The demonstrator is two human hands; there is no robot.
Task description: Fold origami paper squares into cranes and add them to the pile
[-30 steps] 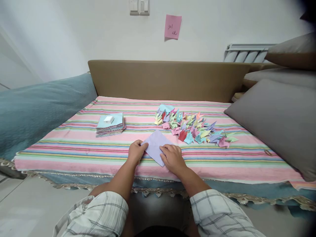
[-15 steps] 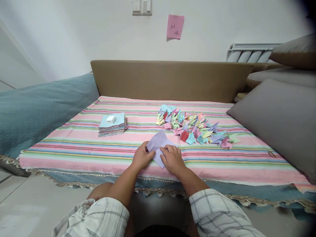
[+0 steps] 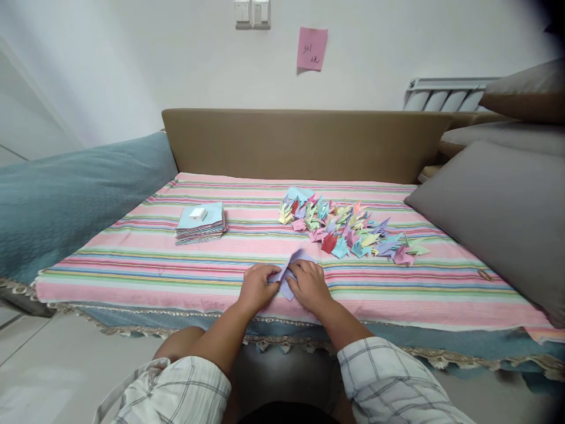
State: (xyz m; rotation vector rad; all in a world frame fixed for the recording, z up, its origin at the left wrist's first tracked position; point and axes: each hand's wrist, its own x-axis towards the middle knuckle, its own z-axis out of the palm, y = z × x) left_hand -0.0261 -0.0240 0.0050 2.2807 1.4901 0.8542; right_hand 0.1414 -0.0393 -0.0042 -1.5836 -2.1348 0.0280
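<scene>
A sheet of purple origami paper (image 3: pixel 288 290), partly folded, lies on the striped cloth near the front edge. My left hand (image 3: pixel 259 287) pinches its left side, where a flap rises and bends over. On the right side my right hand (image 3: pixel 309 285) presses the paper down, fingers curled over it. Both hands hide much of the sheet. Beyond them, to the right, spreads a group of folded paper cranes (image 3: pixel 339 227) in several colours. A stack of square paper (image 3: pixel 207 231) stands to the left, topped by a small white box-shaped item (image 3: pixel 198 214).
The striped cloth (image 3: pixel 132 259) covers a sofa seat with a brown backrest (image 3: pixel 300 144). A blue-covered armrest (image 3: pixel 88 188) bounds the left, grey cushions (image 3: pixel 494 218) the right. A light blue paper (image 3: pixel 300 194) lies behind the cranes. A pink note (image 3: pixel 312 49) hangs on the wall.
The left part of the purple paper has been lifted and bent over toward the right. My left hand has shifted slightly with it; my right hand stays in place.
</scene>
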